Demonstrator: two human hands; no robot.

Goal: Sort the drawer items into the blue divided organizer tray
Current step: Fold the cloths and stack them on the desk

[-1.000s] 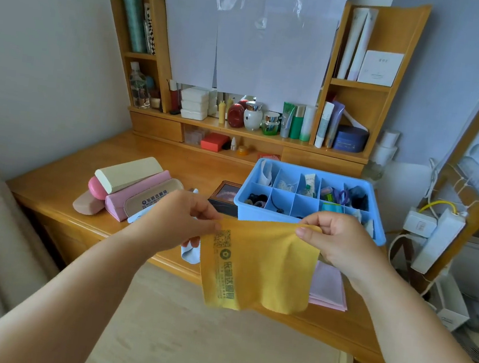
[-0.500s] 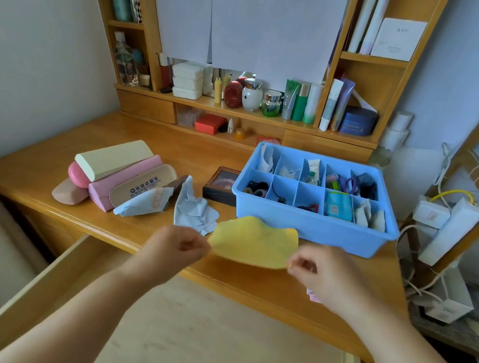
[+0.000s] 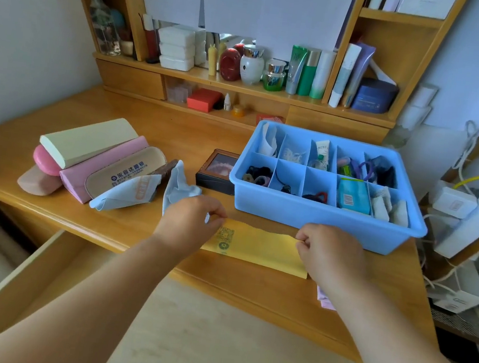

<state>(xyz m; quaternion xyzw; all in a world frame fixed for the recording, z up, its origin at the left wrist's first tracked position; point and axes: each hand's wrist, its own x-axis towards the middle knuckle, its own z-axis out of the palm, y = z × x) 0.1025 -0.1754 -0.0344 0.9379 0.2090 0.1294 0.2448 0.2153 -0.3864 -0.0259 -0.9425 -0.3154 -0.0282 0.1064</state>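
Note:
A yellow cloth (image 3: 257,247) with a printed code lies folded flat on the desk, just in front of the blue divided organizer tray (image 3: 318,218). My left hand (image 3: 191,220) pinches its far left corner and my right hand (image 3: 329,249) pinches its far right corner. The tray holds hair ties, small tubes, a blue packet and folded white pieces in its compartments. Two light blue cloths (image 3: 128,194) lie left of my left hand. A pink cloth (image 3: 324,300) peeks out under my right forearm.
Several glasses cases (image 3: 93,157) are stacked on the desk's left side. A small dark box (image 3: 218,172) sits against the tray's left wall. The open drawer (image 3: 182,340) is below my arms. Bottles and jars fill the back shelf (image 3: 244,85). Power strips and cables hang at right.
The yellow cloth, held up hanging in the air a second ago, has been lowered and folded onto the desk in front of the tray. Both hands came down with it, still pinching its corners.

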